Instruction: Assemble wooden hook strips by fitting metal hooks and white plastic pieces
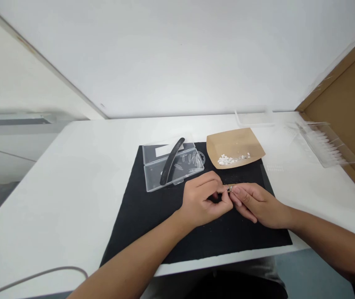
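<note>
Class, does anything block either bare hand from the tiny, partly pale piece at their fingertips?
Nothing visible does: left hand and right hand meet at the tiny piece. The brown paper tray and open, clear plastic case lie beyond them.

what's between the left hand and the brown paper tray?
In the head view, just a short stretch of lightly speckled black mat lies between the left hand and the brown paper tray; they aren't touching.

1 file (171, 162) across case (150, 177); tray (238, 142) right of case; left hand (205, 197), right hand (260, 205) before them, over mat (140, 236).
</note>
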`<state>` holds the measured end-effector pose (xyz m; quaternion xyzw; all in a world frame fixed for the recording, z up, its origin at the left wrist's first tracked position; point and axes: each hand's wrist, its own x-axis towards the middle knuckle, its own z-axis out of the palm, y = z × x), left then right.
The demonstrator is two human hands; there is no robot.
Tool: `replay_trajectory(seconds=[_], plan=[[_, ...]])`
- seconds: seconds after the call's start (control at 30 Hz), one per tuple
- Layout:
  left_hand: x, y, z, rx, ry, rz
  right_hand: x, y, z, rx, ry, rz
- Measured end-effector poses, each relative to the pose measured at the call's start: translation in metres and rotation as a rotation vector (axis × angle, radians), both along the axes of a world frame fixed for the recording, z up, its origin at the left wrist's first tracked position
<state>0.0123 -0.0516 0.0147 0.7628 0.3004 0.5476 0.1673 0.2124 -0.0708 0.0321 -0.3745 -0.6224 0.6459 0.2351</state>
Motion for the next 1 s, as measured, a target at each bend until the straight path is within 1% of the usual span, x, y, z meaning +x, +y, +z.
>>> replay_trajectory(seconds=[0.17, 0.5, 0.83, 1.0], plan=[[0.0003, 0.0022, 0.0001, -0.078, -0.046, -0.051, 0.0011, 0.0006, -0.0029, -0.068, 0.056, 0.009], [-0.0013, 0.0051, 0.0005, -0.117, -0.078, -0.109, 0.0029, 0.0010, -0.0047, -0.137, 0.152, 0.001], [-0.0030, 0.0077, 0.0015, -0.104, -0.090, -0.146, 0.0031, 0.0007, -0.0039, -0.156, 0.200, -0.025], [-0.0055, 0.0074, 0.0007, -0.104, -0.087, -0.180, 0.0037, 0.0007, -0.0037, -0.122, 0.184, -0.028]])
